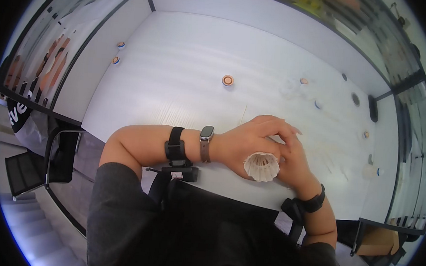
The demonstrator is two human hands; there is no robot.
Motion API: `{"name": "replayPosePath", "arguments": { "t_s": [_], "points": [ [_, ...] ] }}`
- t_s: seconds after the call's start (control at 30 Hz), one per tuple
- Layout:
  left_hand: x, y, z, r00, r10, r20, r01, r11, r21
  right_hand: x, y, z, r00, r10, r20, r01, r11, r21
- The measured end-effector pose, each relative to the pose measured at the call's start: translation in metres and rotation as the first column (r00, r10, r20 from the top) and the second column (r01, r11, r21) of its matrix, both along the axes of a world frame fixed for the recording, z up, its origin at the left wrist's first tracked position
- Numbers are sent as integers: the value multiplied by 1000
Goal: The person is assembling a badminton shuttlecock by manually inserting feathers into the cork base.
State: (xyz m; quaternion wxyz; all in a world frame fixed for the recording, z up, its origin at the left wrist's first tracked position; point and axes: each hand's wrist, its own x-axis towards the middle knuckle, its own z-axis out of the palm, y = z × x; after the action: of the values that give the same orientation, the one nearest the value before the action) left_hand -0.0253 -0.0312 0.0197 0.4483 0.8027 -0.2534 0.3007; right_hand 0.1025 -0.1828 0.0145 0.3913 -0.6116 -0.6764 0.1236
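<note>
A white shuttlecock [262, 167] with a scalloped skirt is held close to the table's front edge, its open end facing up toward me. My left hand [251, 138] comes across from the left, its palm side around the shuttlecock and its index finger and thumb curled to the right. Against the skirt's right side lies my right hand [293, 160], closed, its fingertips meeting those of my left. The shuttlecock's cork end is hidden by the hands. Beyond them, a round cork base [228, 80] with a brown ring stands on the white table [178, 58].
Loose feathers [171, 113] lie fanned left of the hands, more feathers [331, 157] to the right. Small blue-banded bases [116, 60] sit by the left panel, others to the right. A black device [181, 173] is at the front edge. Low panels border the table.
</note>
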Motion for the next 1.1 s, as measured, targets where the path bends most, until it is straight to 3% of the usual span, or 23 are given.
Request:
{"name": "replayPosePath", "arguments": {
  "t_s": [0.27,0.5,0.6,0.7,1.1],
  "points": [
    [0,-3,-3,1000,-7,21,8,1000,-26,3,1,2,991,9,137,-16,999,51],
    [-2,-4,-2,998,-51,25,52,998,-37,-1,3,11,988,0,154,-2,1000,11],
    [-4,-4,1,997,-79,20,80,996,-44,-4,0,16,999,-15,42,16,1000,-15],
    [-4,-5,6,995,-83,60,86,995,-50,-2,1,9,996,-22,83,15,997,74],
    [-9,-13,9,990,-107,89,115,989,-93,-3,1,15,994,0,109,-10,996,93]
  ]
}}
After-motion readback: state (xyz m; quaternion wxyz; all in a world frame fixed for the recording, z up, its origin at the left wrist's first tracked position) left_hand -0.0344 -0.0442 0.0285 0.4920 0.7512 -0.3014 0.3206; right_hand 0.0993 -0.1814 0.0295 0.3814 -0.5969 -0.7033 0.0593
